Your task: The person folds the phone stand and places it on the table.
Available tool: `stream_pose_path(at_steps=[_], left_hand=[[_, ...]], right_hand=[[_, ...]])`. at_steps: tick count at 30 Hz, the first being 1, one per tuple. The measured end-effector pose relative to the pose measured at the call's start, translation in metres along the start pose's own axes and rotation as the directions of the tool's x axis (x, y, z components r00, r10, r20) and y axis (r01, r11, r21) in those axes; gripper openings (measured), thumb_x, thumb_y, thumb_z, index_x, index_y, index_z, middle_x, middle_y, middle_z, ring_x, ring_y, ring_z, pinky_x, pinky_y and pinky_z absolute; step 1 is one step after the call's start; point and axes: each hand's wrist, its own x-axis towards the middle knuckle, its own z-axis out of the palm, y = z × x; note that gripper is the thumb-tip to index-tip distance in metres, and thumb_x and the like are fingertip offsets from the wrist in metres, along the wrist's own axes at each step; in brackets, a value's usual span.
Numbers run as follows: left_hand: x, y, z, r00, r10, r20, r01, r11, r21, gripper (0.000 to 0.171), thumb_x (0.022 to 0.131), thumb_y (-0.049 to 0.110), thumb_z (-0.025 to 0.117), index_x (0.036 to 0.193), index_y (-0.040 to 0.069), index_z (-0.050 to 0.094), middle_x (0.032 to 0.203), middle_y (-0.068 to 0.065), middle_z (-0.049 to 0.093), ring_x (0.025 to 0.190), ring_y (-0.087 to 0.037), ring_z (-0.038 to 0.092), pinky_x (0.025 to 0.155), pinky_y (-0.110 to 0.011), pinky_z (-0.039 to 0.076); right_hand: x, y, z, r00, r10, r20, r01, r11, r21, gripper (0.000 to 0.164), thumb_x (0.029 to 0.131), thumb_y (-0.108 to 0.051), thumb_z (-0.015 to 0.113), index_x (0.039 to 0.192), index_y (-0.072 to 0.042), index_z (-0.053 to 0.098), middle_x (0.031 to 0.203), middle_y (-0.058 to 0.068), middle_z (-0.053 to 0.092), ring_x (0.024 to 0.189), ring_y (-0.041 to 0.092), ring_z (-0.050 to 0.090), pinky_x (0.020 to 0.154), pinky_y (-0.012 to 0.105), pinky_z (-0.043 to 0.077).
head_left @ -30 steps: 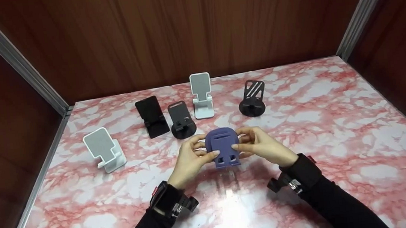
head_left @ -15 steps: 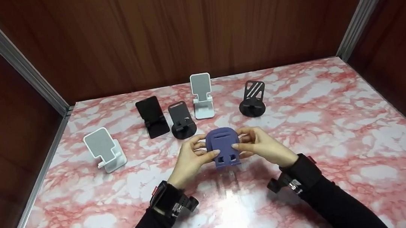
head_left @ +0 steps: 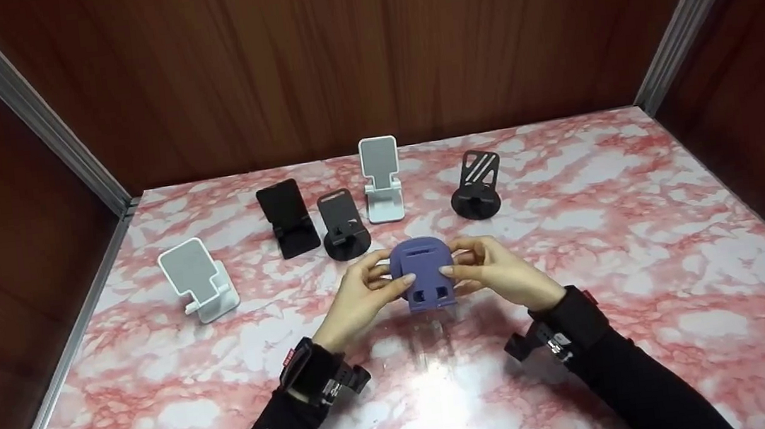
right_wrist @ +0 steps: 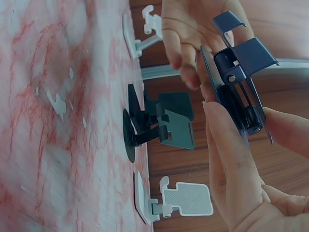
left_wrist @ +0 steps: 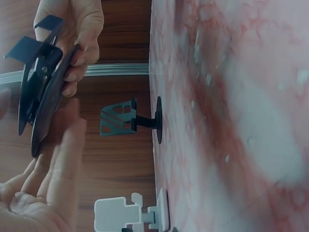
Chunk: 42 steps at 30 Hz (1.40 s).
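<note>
A purple phone stand (head_left: pixel 422 267), folded nearly flat, is held above the table between both hands. The left hand (head_left: pixel 355 301) grips its left edge, thumb on the near face and fingers behind. On the opposite edge the right hand (head_left: pixel 508 276) holds it the same way. In the left wrist view the folded stand (left_wrist: pixel 48 99) appears side-on, its round base plate lying close along the back panel. The right wrist view also shows the stand (right_wrist: pixel 244 72) edge-on, with its two lip tabs and hinge arm. Fingers behind the stand are partly hidden in the head view.
Beyond the hands stand other phone stands: white ones at left (head_left: pixel 199 280) and back middle (head_left: pixel 382 179), a black one (head_left: pixel 288 219), a dark round-based one (head_left: pixel 344 224) and a slotted black one (head_left: pixel 475 185) at right. Wooden panels (head_left: pixel 372 52) enclose the marbled table (head_left: pixel 644 272).
Both hands and the purple stand have shifted very slightly right and upward in the head view. The grip stays the same, and the other stands have kept their places.
</note>
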Motion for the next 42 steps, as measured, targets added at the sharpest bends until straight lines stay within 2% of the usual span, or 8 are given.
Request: stream_pose_path(at_steps=[8,12,15,22,24,26,30,42], left_hand=[[-0.001,0.003,-0.002,0.999,0.029,0.012,-0.031,0.983,0.180,0.057,0.084,0.033,0.067,0.135,0.017,0.046,0.123,-0.009,0.062,0.110,-0.021,0.059,0.091,-0.035,0.051],[-0.003,0.005,-0.005,0.994,0.105,0.007,-0.101,0.926,0.364,0.065,0.084,0.042,0.064,0.141,0.021,0.039,0.133,-0.005,0.055,0.123,-0.019,0.050,0.101,-0.038,0.044],[-0.007,0.005,-0.007,0.983,0.184,-0.003,-0.151,0.814,0.562,0.072,0.085,0.050,0.058,0.145,0.022,0.030,0.145,-0.004,0.041,0.135,-0.020,0.036,0.110,-0.045,0.033],[-0.015,0.001,-0.010,0.939,0.343,0.026,-0.186,0.443,0.877,0.084,0.088,0.056,0.049,0.149,0.012,0.011,0.156,-0.008,0.013,0.145,-0.025,0.006,0.117,-0.049,0.014],[-0.017,-0.001,-0.011,0.929,0.369,0.019,-0.166,0.371,0.914,0.087,0.088,0.057,0.049,0.149,0.012,0.008,0.157,-0.008,0.008,0.145,-0.026,0.002,0.118,-0.049,0.009],[-0.019,-0.004,-0.012,0.921,0.389,0.005,-0.144,0.327,0.934,0.088,0.088,0.058,0.048,0.150,0.012,0.006,0.157,-0.007,0.004,0.145,-0.028,0.000,0.118,-0.049,0.006],[-0.022,-0.008,-0.016,0.908,0.418,-0.023,-0.113,0.298,0.948,0.086,0.087,0.057,0.049,0.150,0.013,0.008,0.157,-0.007,0.006,0.144,-0.031,0.002,0.116,-0.052,0.008],[-0.037,-0.016,-0.039,0.939,0.332,-0.087,-0.012,0.286,0.958,0.085,0.087,0.054,0.052,0.150,0.015,0.010,0.158,-0.003,0.005,0.145,-0.029,0.002,0.117,-0.051,0.007]], right_hand=[[0.003,-0.001,-0.005,0.999,0.018,0.031,-0.020,0.997,0.078,0.043,0.087,-0.013,0.063,0.124,0.003,0.048,0.099,0.005,0.068,0.086,0.017,0.067,0.080,0.036,0.056],[0.003,-0.002,-0.008,0.999,0.026,0.030,-0.028,0.995,0.091,0.041,0.087,-0.011,0.062,0.122,0.003,0.048,0.097,0.005,0.068,0.086,0.017,0.067,0.080,0.036,0.056],[0.001,-0.002,-0.011,0.999,0.026,0.026,-0.028,0.995,0.097,0.040,0.088,-0.010,0.061,0.122,0.004,0.048,0.097,0.005,0.068,0.085,0.017,0.067,0.081,0.036,0.056],[-0.002,0.000,-0.018,0.999,0.030,0.024,-0.033,0.993,0.111,0.036,0.088,-0.010,0.061,0.121,0.001,0.051,0.098,0.004,0.068,0.084,0.016,0.066,0.079,0.035,0.056],[-0.004,0.001,-0.020,0.999,0.039,0.020,-0.041,0.993,0.113,0.033,0.088,-0.009,0.061,0.118,0.000,0.052,0.098,0.004,0.068,0.084,0.016,0.066,0.079,0.034,0.056],[-0.005,0.001,-0.022,0.999,0.053,0.006,-0.054,0.992,0.114,0.030,0.088,-0.010,0.061,0.115,-0.002,0.053,0.097,0.003,0.067,0.084,0.015,0.065,0.078,0.033,0.056],[-0.007,0.002,-0.026,0.997,0.071,-0.011,-0.070,0.992,0.108,0.030,0.087,-0.011,0.062,0.114,-0.002,0.052,0.096,0.003,0.066,0.086,0.016,0.065,0.080,0.033,0.056],[-0.018,0.015,-0.052,0.989,0.130,-0.072,-0.125,0.989,0.074,0.029,0.087,-0.011,0.062,0.112,-0.003,0.050,0.098,0.000,0.063,0.083,0.013,0.063,0.083,0.032,0.055]])
